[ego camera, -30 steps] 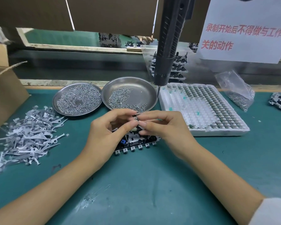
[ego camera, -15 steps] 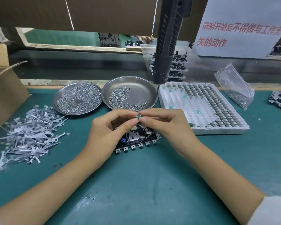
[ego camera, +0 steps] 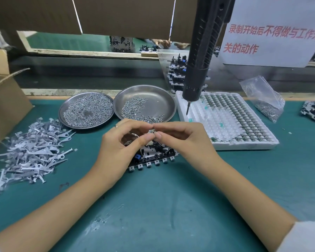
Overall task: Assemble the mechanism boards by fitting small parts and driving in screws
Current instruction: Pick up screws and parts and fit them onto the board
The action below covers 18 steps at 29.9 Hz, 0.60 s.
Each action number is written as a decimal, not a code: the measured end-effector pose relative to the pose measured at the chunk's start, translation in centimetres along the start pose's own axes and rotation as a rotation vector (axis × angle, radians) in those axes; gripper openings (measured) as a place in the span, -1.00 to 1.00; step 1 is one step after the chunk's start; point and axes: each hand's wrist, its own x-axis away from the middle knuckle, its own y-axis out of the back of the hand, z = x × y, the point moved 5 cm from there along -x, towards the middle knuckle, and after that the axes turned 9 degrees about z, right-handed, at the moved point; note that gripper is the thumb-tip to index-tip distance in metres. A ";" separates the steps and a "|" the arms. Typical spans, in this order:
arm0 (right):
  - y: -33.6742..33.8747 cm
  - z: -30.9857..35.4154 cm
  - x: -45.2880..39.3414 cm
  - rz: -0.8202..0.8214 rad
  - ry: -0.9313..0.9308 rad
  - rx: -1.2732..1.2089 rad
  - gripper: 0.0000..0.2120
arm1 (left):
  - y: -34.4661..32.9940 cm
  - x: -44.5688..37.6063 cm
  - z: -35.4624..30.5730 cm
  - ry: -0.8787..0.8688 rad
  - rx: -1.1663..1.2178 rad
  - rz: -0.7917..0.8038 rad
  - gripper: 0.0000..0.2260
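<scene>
2 hands, left hand [ego camera: 116, 148] and right hand [ego camera: 184, 140], pinch 1 tiny part [ego camera: 151, 131] together just above the mechanism board [ego camera: 154, 155] on the green mat [ego camera: 171, 206], so fitting looks underway, screws [ego camera: 135, 110] unpicked, screwdriver [ego camera: 198, 70] hanging idle.

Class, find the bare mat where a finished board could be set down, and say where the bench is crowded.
Bare: near mat between the forearms; mat right of the white tray.
Crowded: metal strips left, two screw dishes behind the hands.
</scene>
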 end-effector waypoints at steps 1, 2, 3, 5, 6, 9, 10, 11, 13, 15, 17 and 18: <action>-0.1 0.1 0.0 0.009 0.013 0.013 -0.80 | 0.0 0.0 0.1 0.004 0.000 0.000 -0.82; -0.1 0.2 0.0 0.018 0.027 0.029 -0.80 | 0.1 0.0 0.2 0.011 -0.001 0.001 -0.80; -0.1 0.3 0.0 0.026 0.038 0.043 -0.80 | 0.1 0.0 0.2 0.019 -0.004 0.002 -0.78; -0.1 0.5 0.0 0.035 0.060 0.063 -0.78 | 0.1 0.1 0.3 0.022 -0.020 0.006 -0.76; -0.1 0.5 0.0 0.032 0.071 0.076 -0.78 | 0.1 0.1 0.2 0.019 -0.040 0.009 -0.76; -0.1 0.6 0.1 0.015 0.111 0.156 -0.78 | 0.1 0.1 -0.2 -0.001 -0.139 0.038 -0.76; -0.1 0.6 0.2 0.009 0.124 0.170 -0.78 | 0.1 0.1 -0.4 -0.014 -0.176 0.052 -0.76; -0.1 0.6 0.2 0.003 0.138 0.184 -0.77 | 0.1 0.0 -0.6 -0.031 -0.214 0.067 -0.75; -0.1 0.7 0.3 -0.004 0.168 0.255 -0.77 | 0.1 0.0 -0.9 -0.061 -0.290 0.098 -0.73; -0.1 0.6 0.4 -0.002 0.177 0.350 -0.78 | 0.2 0.0 -1.0 -0.070 -0.347 0.134 -0.70; -0.1 0.4 0.5 0.007 0.173 0.422 -0.80 | 0.5 0.4 -0.9 -0.047 -0.363 0.165 -0.69; -0.1 0.3 0.5 0.017 0.175 0.452 -0.80 | 0.8 0.6 -0.7 -0.035 -0.356 0.162 -0.71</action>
